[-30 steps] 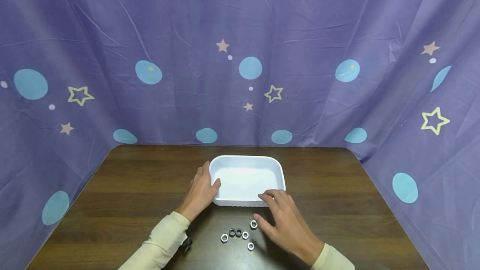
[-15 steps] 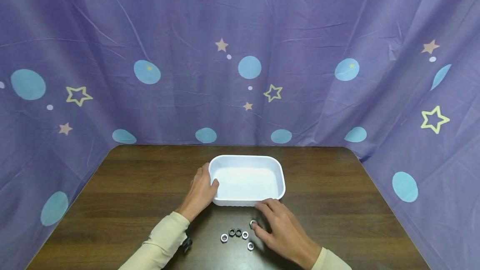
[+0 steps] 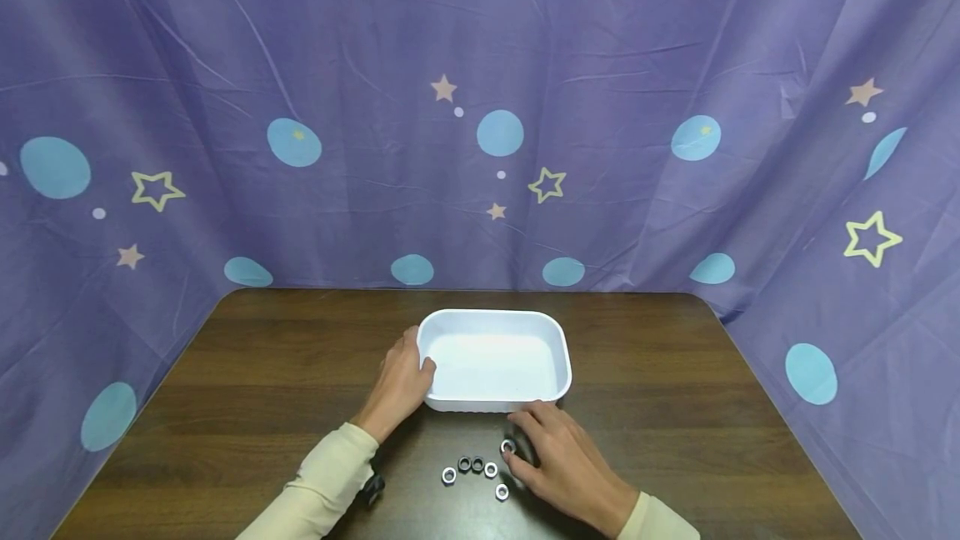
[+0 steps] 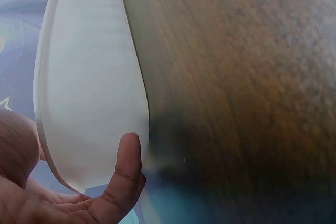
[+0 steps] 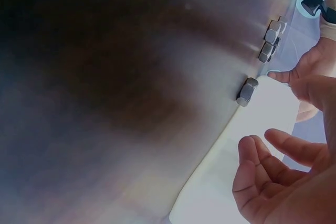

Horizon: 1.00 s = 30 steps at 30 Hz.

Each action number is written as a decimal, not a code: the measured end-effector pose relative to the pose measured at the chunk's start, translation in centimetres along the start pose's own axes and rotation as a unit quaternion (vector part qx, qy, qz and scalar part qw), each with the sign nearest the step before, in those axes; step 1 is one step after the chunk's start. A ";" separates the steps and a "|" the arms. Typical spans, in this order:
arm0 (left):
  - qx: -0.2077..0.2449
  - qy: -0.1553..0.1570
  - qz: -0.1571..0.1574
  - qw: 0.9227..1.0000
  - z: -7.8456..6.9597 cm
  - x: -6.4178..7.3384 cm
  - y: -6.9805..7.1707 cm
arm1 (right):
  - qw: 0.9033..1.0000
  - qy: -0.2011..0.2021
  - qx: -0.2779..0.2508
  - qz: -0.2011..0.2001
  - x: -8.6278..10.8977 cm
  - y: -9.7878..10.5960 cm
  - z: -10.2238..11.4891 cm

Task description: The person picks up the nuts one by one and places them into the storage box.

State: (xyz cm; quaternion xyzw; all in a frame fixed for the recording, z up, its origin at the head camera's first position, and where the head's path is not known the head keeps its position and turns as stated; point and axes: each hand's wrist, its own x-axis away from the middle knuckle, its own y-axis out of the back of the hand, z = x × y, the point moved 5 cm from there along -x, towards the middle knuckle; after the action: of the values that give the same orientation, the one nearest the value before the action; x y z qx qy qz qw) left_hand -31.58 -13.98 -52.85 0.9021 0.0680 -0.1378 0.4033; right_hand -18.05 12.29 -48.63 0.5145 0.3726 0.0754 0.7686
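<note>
A white tray (image 3: 491,361) sits on the wooden table. My left hand (image 3: 400,377) grips its left end, thumb over the rim and fingers along the outer wall; in the left wrist view the fingers (image 4: 128,161) lie against the white wall. Just in front of the tray, my right hand (image 3: 558,457) hovers with its fingers bent and spread from the thumb. A silver nut (image 3: 507,447) lies right at its thumb tip, between thumb and fingers. In the right wrist view that nut (image 5: 247,92) stands apart from the fingertips (image 5: 247,148).
Several more nuts, black (image 3: 464,464) and silver (image 3: 448,476), lie in a loose group nearer the front, left of the right hand. The table (image 3: 300,357) is brown wood. A purple curtain (image 3: 360,107) hangs behind it and along both sides.
My right hand has drawn back from the tray's front rim and come down toward the nearest silver nut. The left hand and the tray have stayed in place.
</note>
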 end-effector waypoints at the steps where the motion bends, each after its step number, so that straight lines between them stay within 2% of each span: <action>1: 0.007 0.002 0.002 1.000 -0.7 0.2 0.5 | 1.000 0.001 0.002 0.005 0.0 -0.1 0.0; 4: 0.016 0.009 0.011 1.000 -2.9 0.8 2.2 | 1.000 0.002 0.004 0.027 -0.1 -0.4 0.0; 8: 0.016 0.027 0.029 0.999 -4.5 1.2 3.4 | 0.998 -0.001 0.006 0.064 -0.2 -0.7 0.1; 12: 0.017 0.032 0.033 0.999 -4.5 1.3 3.5 | 0.996 0.005 0.009 0.085 -0.2 -0.8 0.3; 16: 0.023 0.037 0.034 0.998 -4.4 1.2 3.4 | 0.997 0.022 0.014 0.077 -0.2 -0.9 0.3; 21: 0.046 0.059 0.046 0.996 -4.3 1.1 3.2 | 0.997 0.043 0.018 0.063 -0.3 -1.1 0.3; 30: 0.059 0.066 0.049 0.995 -4.3 1.2 3.2 | 0.996 0.047 0.019 0.069 -0.8 -1.3 0.4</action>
State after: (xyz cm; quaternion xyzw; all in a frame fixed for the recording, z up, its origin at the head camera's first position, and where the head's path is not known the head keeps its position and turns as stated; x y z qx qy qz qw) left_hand -28.84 -12.89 -48.24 0.9337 0.0423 -0.0621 0.3501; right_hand -18.68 10.96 -49.29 0.5494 0.3731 0.1457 0.7333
